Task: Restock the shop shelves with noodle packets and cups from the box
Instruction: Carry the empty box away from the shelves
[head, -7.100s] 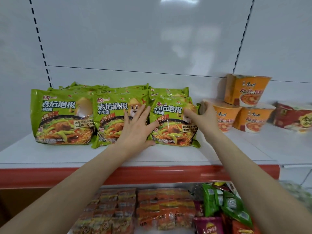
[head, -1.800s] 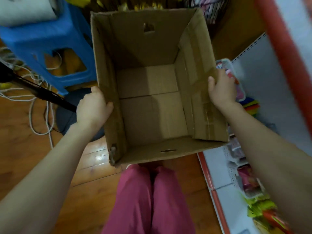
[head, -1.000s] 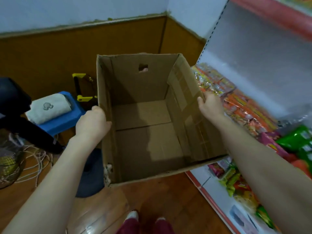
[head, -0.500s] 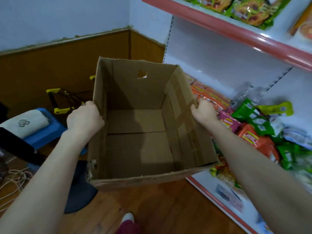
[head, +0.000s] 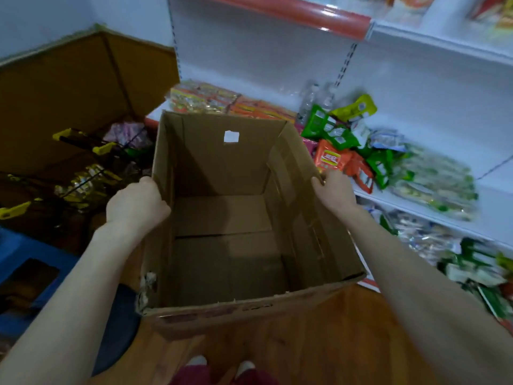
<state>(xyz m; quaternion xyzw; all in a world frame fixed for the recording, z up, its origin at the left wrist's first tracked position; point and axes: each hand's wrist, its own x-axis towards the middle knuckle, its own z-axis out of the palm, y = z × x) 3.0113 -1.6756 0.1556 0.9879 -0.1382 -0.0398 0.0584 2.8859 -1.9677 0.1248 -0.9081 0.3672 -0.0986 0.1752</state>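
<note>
Gripping the box with both hands. Left hand on the left wall, fingers curled tight over the top edge. Right hand on the right wall, fingers bent over that edge too, tips hidden inside. Holding the box up over the wood floor, open side up, bare brown bottom showing. One small hole high in the far wall. Just past the right hand, a white shelf. Near its front edge, an orange bag, with green bags right behind it. More bags farther along, too blurry to tell apart. Down by the left arm, on the floor, a blue stool.
</note>
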